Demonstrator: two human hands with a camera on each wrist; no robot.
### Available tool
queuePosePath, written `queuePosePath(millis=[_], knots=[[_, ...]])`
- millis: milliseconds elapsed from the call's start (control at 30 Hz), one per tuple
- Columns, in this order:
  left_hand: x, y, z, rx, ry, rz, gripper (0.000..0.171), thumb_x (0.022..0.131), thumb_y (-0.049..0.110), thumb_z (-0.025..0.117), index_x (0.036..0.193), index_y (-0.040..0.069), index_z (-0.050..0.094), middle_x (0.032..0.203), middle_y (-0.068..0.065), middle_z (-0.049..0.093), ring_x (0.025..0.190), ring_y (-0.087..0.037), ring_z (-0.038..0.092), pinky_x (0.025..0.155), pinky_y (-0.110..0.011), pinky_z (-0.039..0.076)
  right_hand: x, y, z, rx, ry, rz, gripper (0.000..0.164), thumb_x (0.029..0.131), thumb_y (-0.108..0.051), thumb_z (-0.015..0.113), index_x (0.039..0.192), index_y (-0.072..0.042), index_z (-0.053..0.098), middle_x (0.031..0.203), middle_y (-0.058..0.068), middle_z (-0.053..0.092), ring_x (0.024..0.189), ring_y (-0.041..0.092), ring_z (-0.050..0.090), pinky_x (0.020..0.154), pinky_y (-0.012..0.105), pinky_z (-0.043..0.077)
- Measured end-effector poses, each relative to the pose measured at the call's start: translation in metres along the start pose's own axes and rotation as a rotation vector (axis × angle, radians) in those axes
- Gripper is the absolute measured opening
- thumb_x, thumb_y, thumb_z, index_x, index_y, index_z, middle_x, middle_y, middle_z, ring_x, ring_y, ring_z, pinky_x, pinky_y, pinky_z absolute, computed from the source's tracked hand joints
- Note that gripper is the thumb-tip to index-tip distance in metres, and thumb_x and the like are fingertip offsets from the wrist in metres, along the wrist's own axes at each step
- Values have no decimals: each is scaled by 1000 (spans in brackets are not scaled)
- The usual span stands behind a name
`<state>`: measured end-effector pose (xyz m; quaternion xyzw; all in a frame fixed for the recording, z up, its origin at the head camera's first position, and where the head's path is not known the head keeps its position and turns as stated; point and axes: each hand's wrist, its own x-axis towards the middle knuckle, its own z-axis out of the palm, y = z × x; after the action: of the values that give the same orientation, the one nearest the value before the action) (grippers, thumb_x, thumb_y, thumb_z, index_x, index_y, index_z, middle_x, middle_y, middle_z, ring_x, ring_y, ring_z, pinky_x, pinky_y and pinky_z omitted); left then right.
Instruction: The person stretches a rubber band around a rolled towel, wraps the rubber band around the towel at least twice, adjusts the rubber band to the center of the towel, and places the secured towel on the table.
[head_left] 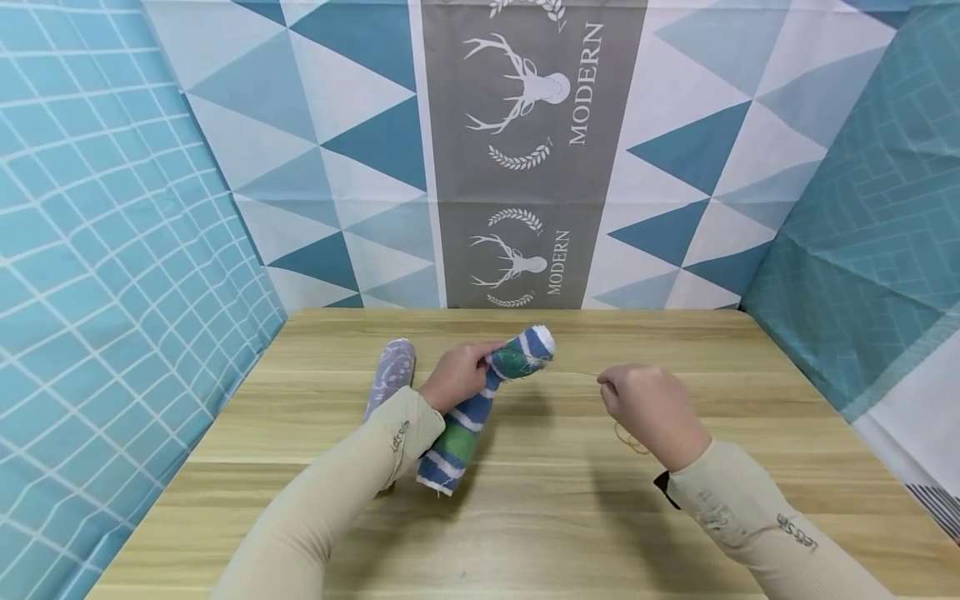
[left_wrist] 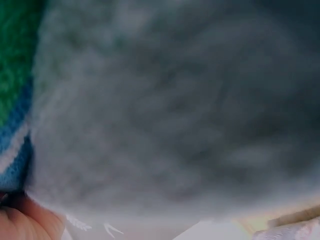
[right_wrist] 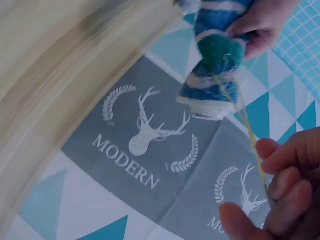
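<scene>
A blue, green and white striped towel (head_left: 457,437) is rolled up, its upper end (right_wrist: 210,95) raised and the lower part hanging at a slant. My left hand (head_left: 459,375) grips it below that end. From around the roll, a thin yellow rubber band (right_wrist: 251,131) runs taut to my right hand (head_left: 651,408), whose fingers pinch it off to the right. The right wrist view shows two strands meeting at those fingers. In the left wrist view, blurred grey cloth (left_wrist: 165,125) covers most of the picture, with a bit of the left hand at the lower corner.
Left of my left hand lies a grey-purple patterned roll (head_left: 392,375), partly behind the sleeve. Several yellow rubber bands (head_left: 630,439) lie on the wooden table (head_left: 540,533) beside my right wrist. Patterned cloth hangs at the back (head_left: 360,158) and along both sides.
</scene>
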<state>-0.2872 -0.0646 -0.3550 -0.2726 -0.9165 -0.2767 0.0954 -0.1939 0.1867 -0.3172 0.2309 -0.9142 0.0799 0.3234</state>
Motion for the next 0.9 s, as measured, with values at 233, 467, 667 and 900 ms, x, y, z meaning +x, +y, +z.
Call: queuePosePath(millis=[233,467,667,900], knots=[[-2,-8,-1,17,3,-26,41,91,-4,50,128,8,61,95,-19,69,68,-24,58,61,-31,37,-1,-4,1,-52,67,-98,17,69,15,65,80,4,72,61,11,61,40,9,42,38,25,40],[-2,-6,-1,33,33,30,40,90,-4,51,127,6,62,107,-18,68,86,-27,65,71,-35,50,0,2,7,-132,237,-234,14,67,17,60,76,9,65,51,10,49,38,6,27,32,22,28],[-2,-3,-1,60,18,43,39,91,-3,51,128,7,62,100,-18,69,78,-25,64,65,-33,46,0,7,11,-183,281,-207,18,74,14,55,66,-1,61,45,2,37,43,5,16,32,23,16],[-4,4,2,90,3,101,39,90,-3,53,127,6,62,94,-16,69,73,-24,63,63,-31,48,-2,6,15,-337,146,-117,16,70,-7,82,72,-9,66,44,1,40,39,7,21,31,26,19]])
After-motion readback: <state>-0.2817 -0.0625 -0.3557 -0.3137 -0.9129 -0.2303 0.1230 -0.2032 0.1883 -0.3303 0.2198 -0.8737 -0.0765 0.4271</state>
